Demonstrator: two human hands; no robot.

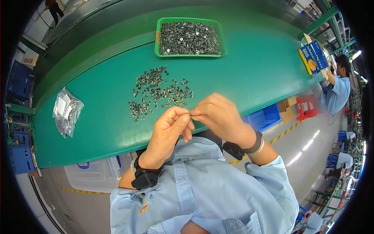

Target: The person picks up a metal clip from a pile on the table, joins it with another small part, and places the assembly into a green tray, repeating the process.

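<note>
My left hand (170, 126) and my right hand (218, 117) meet above the near edge of the green table (105, 124). Between their fingertips they pinch a small metal part (191, 116), mostly covered by the fingers. Just beyond my hands lies a loose scatter of small shiny metal parts (171, 93) on the tabletop. Farther back stands a green plastic tray (157, 48) filled with many more small metal parts (191, 38).
A clear plastic bag (68, 113) with parts inside lies at the left. Far right is a blue and yellow box (314, 58), near a co-worker in a blue shirt (338, 91). Below the edge are a blue bin (267, 117), a red stool (307, 107) and a clear storage box (91, 175).
</note>
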